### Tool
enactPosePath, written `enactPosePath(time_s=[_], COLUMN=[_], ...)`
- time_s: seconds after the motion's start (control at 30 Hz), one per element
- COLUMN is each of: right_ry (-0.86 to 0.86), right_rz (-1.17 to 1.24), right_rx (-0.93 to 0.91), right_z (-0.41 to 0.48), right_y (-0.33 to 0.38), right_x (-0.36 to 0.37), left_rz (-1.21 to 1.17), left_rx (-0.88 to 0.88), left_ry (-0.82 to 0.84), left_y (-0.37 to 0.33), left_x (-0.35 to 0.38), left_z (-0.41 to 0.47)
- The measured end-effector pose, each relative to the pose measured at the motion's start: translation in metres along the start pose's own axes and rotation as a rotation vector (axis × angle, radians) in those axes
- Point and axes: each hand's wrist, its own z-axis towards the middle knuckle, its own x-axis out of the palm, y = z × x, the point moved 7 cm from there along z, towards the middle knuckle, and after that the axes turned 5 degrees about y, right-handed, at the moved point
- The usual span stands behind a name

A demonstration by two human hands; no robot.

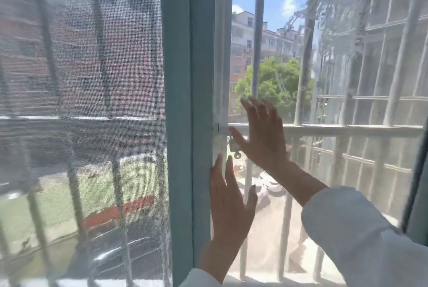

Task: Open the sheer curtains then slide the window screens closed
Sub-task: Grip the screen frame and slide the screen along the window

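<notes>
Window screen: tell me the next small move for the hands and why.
Probably press both palms sideways on the white screen edge to start it sliding right. The left hand and right hand are open and flat beside that edge, and the opening past the teal frame shows no mesh.

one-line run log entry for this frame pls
step: screen closing | left hand: open, flat by frame | right hand: open, fingers spread at the opening | curtain: left of frame | bars: outside
</notes>
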Motion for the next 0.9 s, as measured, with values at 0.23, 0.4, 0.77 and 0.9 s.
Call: enactPosePath(time_s=[0.23, 0.4, 0.77, 0.9], right_ry=[-0.044, 0.016, -0.334, -0.284], right_rz=[0.133, 0.494, -0.088, -0.218], right_rx=[-0.379, -0.282, -0.922, -1.183], right_z=[0.021, 0.024, 0.028, 0.031], right_y=[0.024, 0.039, 0.07, 0.079], right_x=[0.003, 0.013, -0.013, -0.014], left_rz=[0.089, 0.2, 0.529, 0.554], left_rx=[-0.269, -0.391, -0.33, -0.323], left_ry=[-0.242, -0.22, -0.287, -0.282], left_y=[0.014, 0.024, 0.028, 0.031], left_x=[-0.006, -0.001, 0.0, 0.004], left_z=[-0.003, -0.008, -0.011, -0.011])
